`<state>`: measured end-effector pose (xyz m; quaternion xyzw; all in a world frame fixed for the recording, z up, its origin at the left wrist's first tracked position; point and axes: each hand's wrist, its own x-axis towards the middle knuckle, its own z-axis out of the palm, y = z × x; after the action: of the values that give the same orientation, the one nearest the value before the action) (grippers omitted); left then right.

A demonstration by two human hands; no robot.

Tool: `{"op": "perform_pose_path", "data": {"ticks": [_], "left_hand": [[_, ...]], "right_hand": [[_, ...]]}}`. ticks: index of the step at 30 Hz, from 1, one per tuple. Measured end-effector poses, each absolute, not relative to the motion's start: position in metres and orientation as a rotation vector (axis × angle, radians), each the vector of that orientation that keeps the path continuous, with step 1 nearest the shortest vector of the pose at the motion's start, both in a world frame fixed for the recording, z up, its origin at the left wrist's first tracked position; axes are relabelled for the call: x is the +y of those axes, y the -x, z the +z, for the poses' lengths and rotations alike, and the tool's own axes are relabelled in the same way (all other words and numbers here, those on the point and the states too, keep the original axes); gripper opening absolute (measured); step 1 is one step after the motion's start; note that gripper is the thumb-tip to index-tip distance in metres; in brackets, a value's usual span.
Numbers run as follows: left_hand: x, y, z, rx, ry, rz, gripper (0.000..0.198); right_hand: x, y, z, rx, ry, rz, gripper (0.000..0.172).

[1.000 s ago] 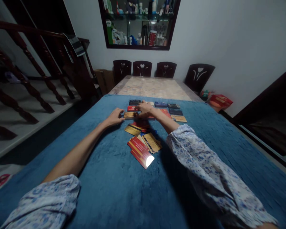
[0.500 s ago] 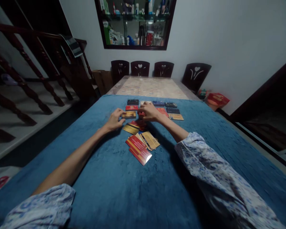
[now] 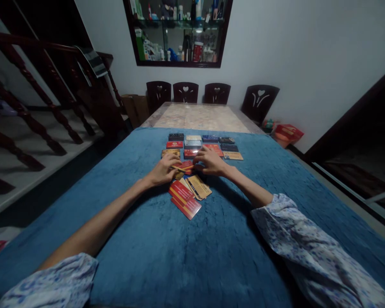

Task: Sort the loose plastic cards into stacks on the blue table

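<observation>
Over the near pile, my left hand (image 3: 164, 170) pinches a gold card (image 3: 179, 172) with a dark stripe between thumb and fingers. Opposite it, my right hand (image 3: 211, 161) has its curled fingertips at the right edge of a red card (image 3: 186, 165); its thumb is partly hidden. Closer to me lie a tan card (image 3: 199, 187) with a dark stripe and overlapping red-and-gold cards (image 3: 185, 199). Just beyond my hands are neat card stacks: a gold stack (image 3: 170, 152), a red stack (image 3: 190, 154) and a tan stack (image 3: 233, 156).
Farther rows hold a red stack (image 3: 174, 145), a pale stack (image 3: 193, 144) and several dark ones, such as the blue stack (image 3: 210, 138). A blue cloth (image 3: 141, 248) covers the near table; bare marble top (image 3: 205, 116) shows beyond. Dark chairs (image 3: 185, 93) line the far end.
My right hand has drawn back from the red stack toward the loose cards, uncovering the pale and red stacks. My left hand has moved nearer and right, onto the gold card.
</observation>
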<state>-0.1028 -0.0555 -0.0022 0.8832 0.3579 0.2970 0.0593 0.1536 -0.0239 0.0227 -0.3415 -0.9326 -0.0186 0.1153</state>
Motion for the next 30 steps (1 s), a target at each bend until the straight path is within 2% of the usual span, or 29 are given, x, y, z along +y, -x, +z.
{"op": "perform_pose_path", "data": {"ticks": [3,20,30], "left_hand": [[-0.065,0.091,0.002,0.991,-2.691,0.799,0.027],[-0.068,0.071,-0.016,0.826,-2.785,0.373,0.068],[-0.076,0.058,-0.005,0.834,-2.822,0.231,0.076]], "right_hand": [[-0.032,-0.164,0.018,-2.726,0.973,-0.011,0.026],[-0.059,-0.203,-0.006,-2.658,0.883,0.096,0.023],[-0.061,-0.204,-0.007,-2.660,0.927,0.048,0.020]]}}
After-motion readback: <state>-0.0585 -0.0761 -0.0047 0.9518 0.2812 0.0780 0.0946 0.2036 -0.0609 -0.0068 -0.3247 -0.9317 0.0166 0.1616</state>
